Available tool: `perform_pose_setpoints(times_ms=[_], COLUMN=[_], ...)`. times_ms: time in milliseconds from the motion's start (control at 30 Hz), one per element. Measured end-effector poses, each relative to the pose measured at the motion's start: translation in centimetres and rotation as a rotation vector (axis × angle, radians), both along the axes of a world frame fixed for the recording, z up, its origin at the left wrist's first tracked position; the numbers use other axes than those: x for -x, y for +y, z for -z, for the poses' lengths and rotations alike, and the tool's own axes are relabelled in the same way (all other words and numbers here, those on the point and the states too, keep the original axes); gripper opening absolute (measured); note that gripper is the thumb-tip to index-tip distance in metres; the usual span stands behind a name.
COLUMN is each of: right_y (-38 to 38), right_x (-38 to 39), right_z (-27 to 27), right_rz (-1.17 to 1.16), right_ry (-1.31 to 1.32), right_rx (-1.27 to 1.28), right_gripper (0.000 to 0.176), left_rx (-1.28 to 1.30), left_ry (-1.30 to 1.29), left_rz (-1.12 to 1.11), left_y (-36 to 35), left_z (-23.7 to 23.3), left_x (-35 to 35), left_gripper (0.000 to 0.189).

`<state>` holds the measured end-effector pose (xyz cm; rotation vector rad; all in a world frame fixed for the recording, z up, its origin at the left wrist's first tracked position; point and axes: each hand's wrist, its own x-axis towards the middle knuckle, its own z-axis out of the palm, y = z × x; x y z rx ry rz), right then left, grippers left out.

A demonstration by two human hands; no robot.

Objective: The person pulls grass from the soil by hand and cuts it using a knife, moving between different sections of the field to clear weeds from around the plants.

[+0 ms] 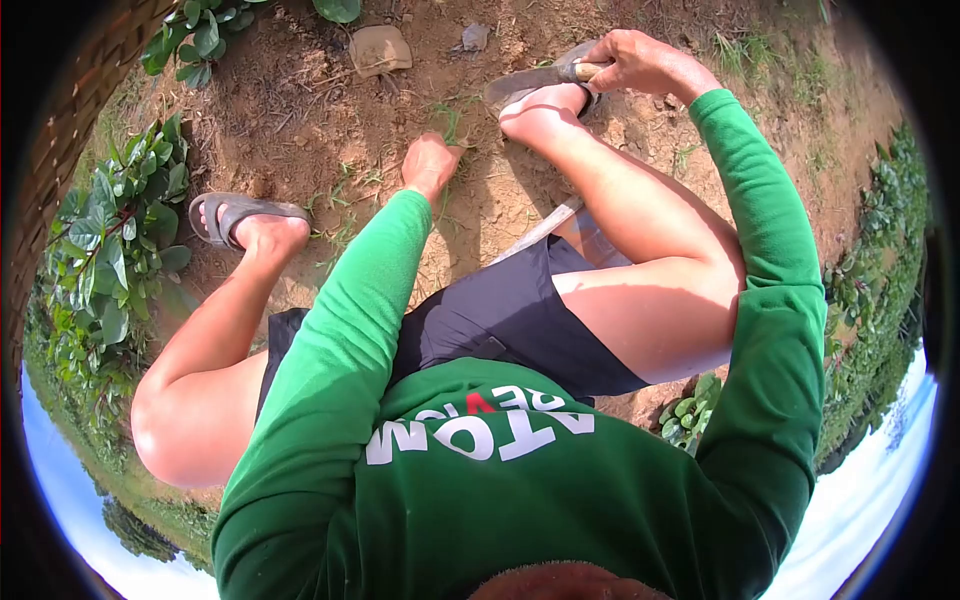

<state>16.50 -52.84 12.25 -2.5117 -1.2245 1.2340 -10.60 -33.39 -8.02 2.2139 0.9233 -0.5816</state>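
Note:
My right hand (645,65) is closed round the wooden handle of a knife (530,82). Its grey, broad blade points left, just above my right foot. Low over the soil, my left hand (431,163) is curled into a fist by a tuft of grass (450,122). Green blades stick out beside its fingers, which are mostly turned away from me, so the grip itself is partly hidden. Small grass shoots (345,190) grow from the ground left of that hand.
Leafy plants (115,240) line the left side, with more greenery (880,250) at right. A flat tan piece (380,50) lies on the dirt ahead. My sandalled left foot (250,220) is planted at left. A pale strip (540,228) lies between my legs.

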Motion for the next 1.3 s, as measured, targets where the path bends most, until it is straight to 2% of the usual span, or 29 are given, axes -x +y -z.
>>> perform_pose_setpoints(times_ms=[100, 133, 233, 367, 400, 467, 567, 700, 767, 833, 900, 967, 1033, 1100, 1167, 1233, 1300], right_y=[-1.0, -1.2, -2.1, -2.0, -1.9, -1.4, -1.8, -1.8, -2.0, -2.1, -2.1, -2.5, -2.2, -2.4, -2.9, -3.5, -4.0], right_x=[-0.8, -1.1, -1.2, -0.9, -0.9, -0.8, -1.8, -2.4, -2.1, -2.3, -2.2, -1.8, -1.2, -0.7, 0.4, 2.4, 4.8], right_z=[-1.7, -2.3, -1.5, 0.1, 0.3, -0.7, -1.0, -1.9, -2.5, -2.8, -3.5, -5.1, -7.8, -10.2, -12.0, -13.8, -15.1], right_rz=[0.098, 0.124, 0.124, 0.094, 0.086, 0.072, 0.115, 0.143, 0.144, 0.129, 0.126, 0.089, 0.128, 0.155, 0.162, 0.184, 0.173], right_ry=[0.012, 0.018, -0.035, 0.0, -0.037, -0.047, -0.109, -0.151, -0.164, -0.164, -0.2, -0.302, -0.349, -0.399, -0.442, -0.426, -0.45], right_rx=[-0.049, -0.054, -0.115, -0.08, -0.076, -0.075, -0.053, -0.07, -0.117, -0.071, -0.04, -0.102, -0.087, -0.132, -0.233, -0.286, -0.331], right_gripper=[0.046, 0.046, 0.046, 0.045, 0.045, 0.044, 0.044, 0.045, 0.041, 0.046, 0.045, 0.042, 0.039, 0.035, 0.032, 0.028, 0.027], left_rx=[0.009, 0.069, 0.15, -0.015, -0.001, -0.067, -0.124, -0.094, -0.078, 0.062, 0.129, -0.101, -0.184, -0.167, -0.159, -0.075, -0.039], left_ry=[0.087, 0.098, -0.124, -0.333, -0.313, -0.264, -0.074, -0.297, -0.344, -0.453, -0.469, -0.311, 0.133, 0.168, 0.095, 0.086, -0.029], left_rz=[0.147, 0.108, -0.143, -0.222, -0.096, 0.005, 0.232, 0.326, 0.31, 0.124, -0.021, 0.382, 0.816, 0.739, 0.465, 0.516, 0.414], left_y=[-0.6, -0.3, 1.8, 2.4, 2.8, 3.0, 3.6, 5.5, 5.7, 5.7, 5.1, 7.0, 11.1, 13.4, 16.5, 18.4, 21.6], left_z=[0.4, -0.1, -1.2, -1.4, -1.6, -1.0, -1.5, 1.1, 1.2, 1.6, -1.3, 0.6, 3.9, 1.1, -0.1, -5.8, -7.0], left_x=[-2.0, -2.3, -1.5, -1.3, -1.9, -3.2, -5.4, -4.2, -3.5, -2.8, -2.3, 0.1, 1.6, 2.1, 3.1, 2.2, 1.5], left_gripper=[0.049, 0.044, 0.044, 0.045, 0.044, 0.039, 0.027, 0.024, 0.02, 0.017, 0.018, 0.022, 0.03, 0.036, 0.04, 0.043, 0.046])
